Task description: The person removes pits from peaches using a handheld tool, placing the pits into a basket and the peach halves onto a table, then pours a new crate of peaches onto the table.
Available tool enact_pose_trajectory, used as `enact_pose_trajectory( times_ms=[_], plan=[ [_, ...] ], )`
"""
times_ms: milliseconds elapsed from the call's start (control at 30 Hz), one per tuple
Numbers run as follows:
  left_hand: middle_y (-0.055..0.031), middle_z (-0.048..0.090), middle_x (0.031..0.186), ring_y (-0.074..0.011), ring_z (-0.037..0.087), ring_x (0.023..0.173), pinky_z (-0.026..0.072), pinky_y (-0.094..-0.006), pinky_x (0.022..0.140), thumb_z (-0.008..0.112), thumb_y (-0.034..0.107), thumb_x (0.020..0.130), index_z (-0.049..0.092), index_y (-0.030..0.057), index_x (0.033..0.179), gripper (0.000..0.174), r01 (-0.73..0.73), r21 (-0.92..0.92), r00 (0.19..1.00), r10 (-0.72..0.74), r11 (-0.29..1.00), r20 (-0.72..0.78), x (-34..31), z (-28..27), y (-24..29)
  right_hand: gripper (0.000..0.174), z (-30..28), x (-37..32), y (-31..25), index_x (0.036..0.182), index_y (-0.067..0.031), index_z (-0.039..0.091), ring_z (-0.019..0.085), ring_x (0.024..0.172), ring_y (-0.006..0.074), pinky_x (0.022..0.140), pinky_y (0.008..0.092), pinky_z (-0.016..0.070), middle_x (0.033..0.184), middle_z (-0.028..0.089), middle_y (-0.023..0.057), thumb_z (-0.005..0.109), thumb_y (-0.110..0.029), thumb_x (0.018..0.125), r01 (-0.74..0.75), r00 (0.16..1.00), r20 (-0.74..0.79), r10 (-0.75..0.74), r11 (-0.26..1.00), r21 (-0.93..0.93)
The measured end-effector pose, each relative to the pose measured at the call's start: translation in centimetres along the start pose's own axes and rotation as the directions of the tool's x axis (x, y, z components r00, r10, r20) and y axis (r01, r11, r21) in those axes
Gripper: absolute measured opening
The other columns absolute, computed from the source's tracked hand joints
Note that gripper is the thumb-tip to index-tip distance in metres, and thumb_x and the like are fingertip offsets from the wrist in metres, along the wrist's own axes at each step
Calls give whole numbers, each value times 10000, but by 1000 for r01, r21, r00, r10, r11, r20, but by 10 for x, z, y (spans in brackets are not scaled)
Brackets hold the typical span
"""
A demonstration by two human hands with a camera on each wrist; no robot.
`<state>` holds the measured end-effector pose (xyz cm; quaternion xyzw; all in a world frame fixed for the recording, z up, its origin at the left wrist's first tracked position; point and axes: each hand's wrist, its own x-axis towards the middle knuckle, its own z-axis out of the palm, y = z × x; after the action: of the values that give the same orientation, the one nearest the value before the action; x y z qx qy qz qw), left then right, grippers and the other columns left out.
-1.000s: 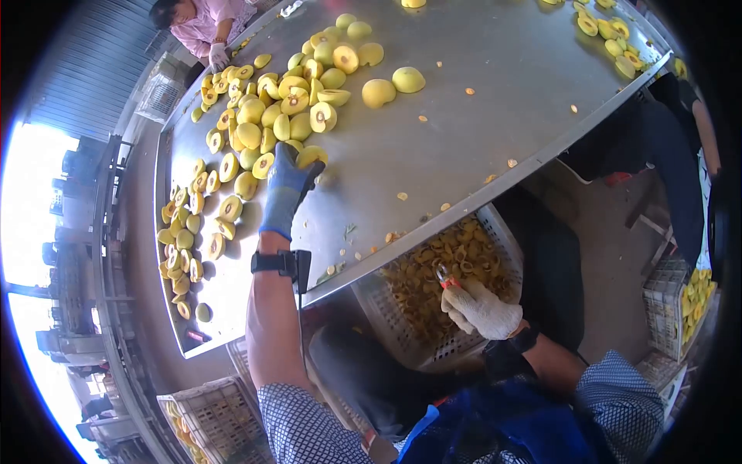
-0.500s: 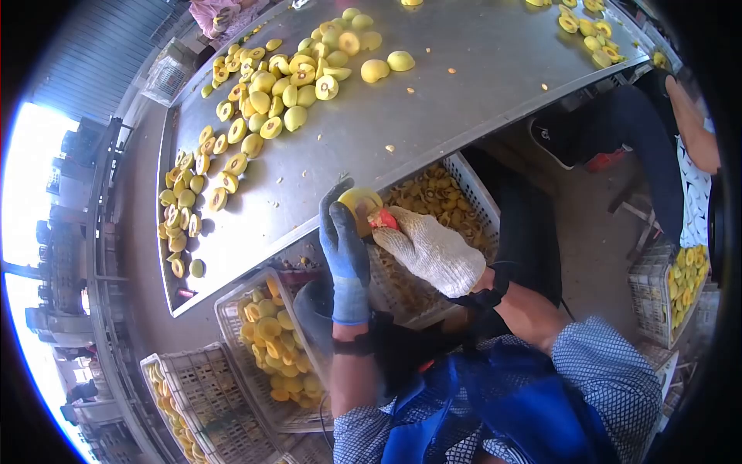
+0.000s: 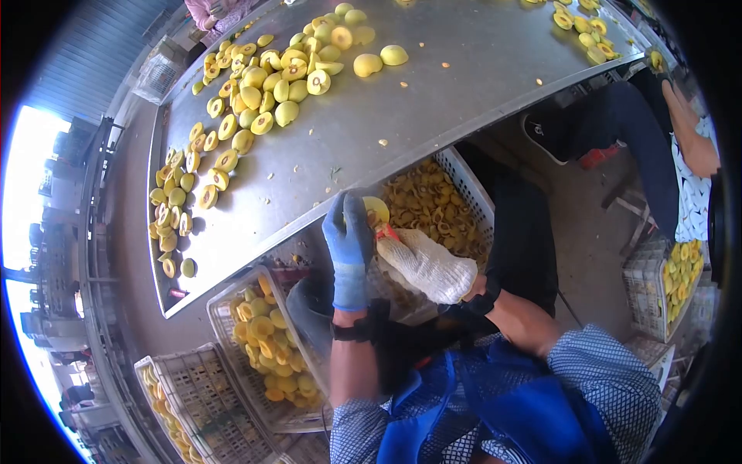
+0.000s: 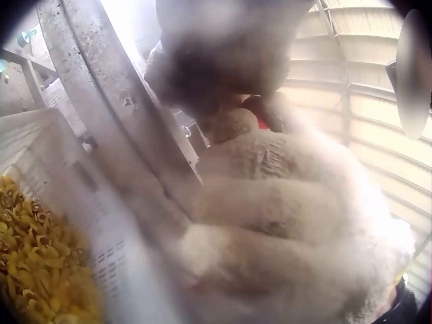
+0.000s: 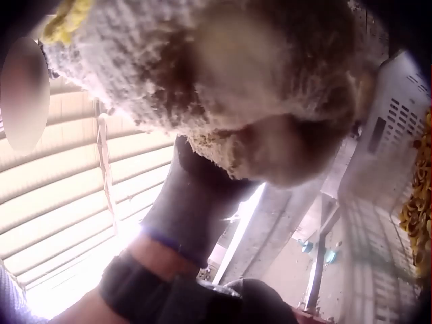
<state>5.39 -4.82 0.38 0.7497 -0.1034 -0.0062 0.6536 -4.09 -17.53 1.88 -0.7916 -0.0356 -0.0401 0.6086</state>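
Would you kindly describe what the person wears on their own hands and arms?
The left hand wears a blue glove with darker grey areas; the right hand, an off-white knit glove. A black strap circles each wrist, and dark-and-white checked sleeves leave the forearms bare.

Gloved right hand [image 5: 223, 88] close up, left hand [image 5: 192, 202] behind, white crate [image 5: 368, 165]
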Motion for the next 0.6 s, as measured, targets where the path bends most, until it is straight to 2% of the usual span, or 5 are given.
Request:
enact_pose_trajectory(
  times_ms=[100, 200, 267, 333, 600],
  plan=[
    [-46, 665, 901, -117, 599, 819, 489, -251, 718, 422, 333, 1034, 668, -4, 996, 419, -22, 84, 998, 17, 996, 63, 2, -1, 7, 340, 5, -2, 10, 1077, -49, 651, 634, 905, 383, 763, 416, 501, 921, 676, 172, 549, -356, 973, -14, 999, 32, 12, 999, 40],
    [-46, 670, 897, -121, 608, 819, 491, -248, 708, 431, 346, 1028, 679, 0, 980, 429, -119, 143, 992, 112, 983, 59, 2, 2, 7, 333, 11, 2, 25, 1051, -63, 647, 627, 749, 320, 671, 381, 495, 795, 644, 119, 553, -373, 975, 342, 926, -77, -370, 907, -246],
    [-62, 680, 917, -131, 619, 822, 498, -256, 713, 433, 358, 1024, 682, -7, 984, 443, -31, 23, 993, 28, 999, 115, 2, 2, 10, 323, 8, 1, 29, 1049, -67, 628, 595, 639, 249, 585, 341, 471, 738, 616, 83, 555, -373, 977, 168, 985, -35, -168, 986, 11],
    [-83, 689, 932, -142, 630, 823, 506, -266, 718, 433, 370, 1020, 683, -16, 988, 461, 11, -44, 980, -2, 999, 201, 3, -1, 5, 305, -11, -1, -6, 1076, -69, 598, 536, 568, 165, 514, 297, 426, 733, 591, 52, 559, -355, 979, -643, 765, 484, 424, 540, 543],
    [-76, 698, 893, -142, 641, 798, 503, -269, 731, 572, 411, 971, 696, -23, 961, 451, 154, -354, 932, -16, 922, 363, 12, 2, -2, 429, -5, -4, 8, 899, -91, 603, 396, 435, 78, 408, 247, 302, 595, 459, -30, 506, -501, 981, -649, 752, 547, 369, 267, 713]
  ],
)
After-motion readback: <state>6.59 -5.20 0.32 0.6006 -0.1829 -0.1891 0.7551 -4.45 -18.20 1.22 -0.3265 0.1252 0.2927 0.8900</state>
